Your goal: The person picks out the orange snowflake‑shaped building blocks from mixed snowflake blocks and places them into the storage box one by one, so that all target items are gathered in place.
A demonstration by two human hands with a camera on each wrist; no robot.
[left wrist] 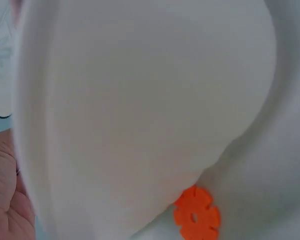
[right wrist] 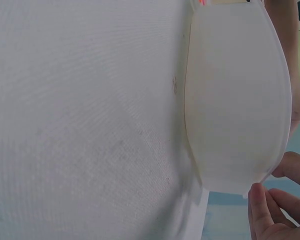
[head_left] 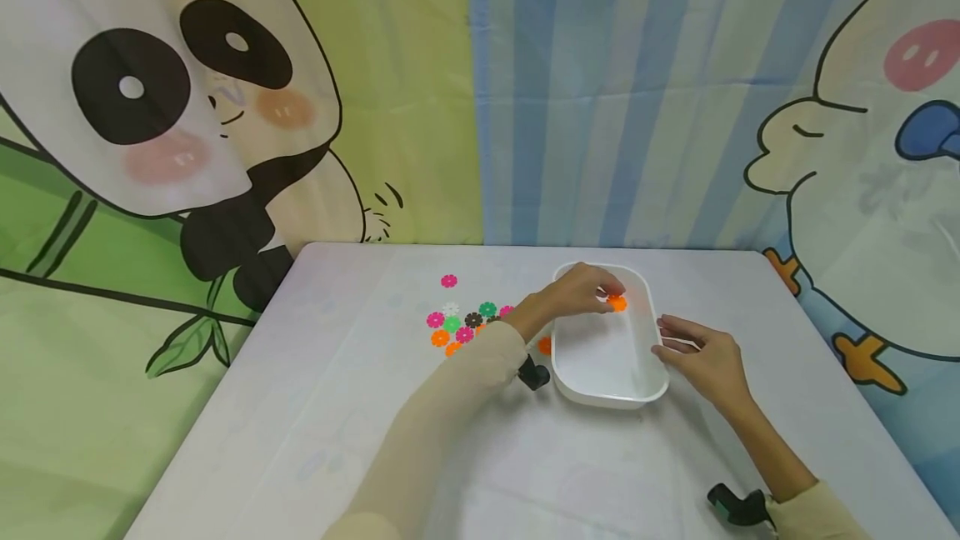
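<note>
Pinching an orange disc (head_left: 618, 304): left hand (head_left: 577, 291), sleeve (head_left: 450, 407) partly hiding other discs (head_left: 464, 334); right hand (head_left: 707, 361) gripping white tray (head_left: 603, 365).

We see the white tray (left wrist: 140, 100) filling most of this view, with its rim along the left side. Near the bottom, an orange disc (left wrist: 204, 220) lies on the white table (left wrist: 270, 150), just beside the tray; its edge is notched and its middle has a small slot. At lower left, past the rim, we notice part of a hand (left wrist: 7, 195), whose fingers we cannot distinguish.
</note>
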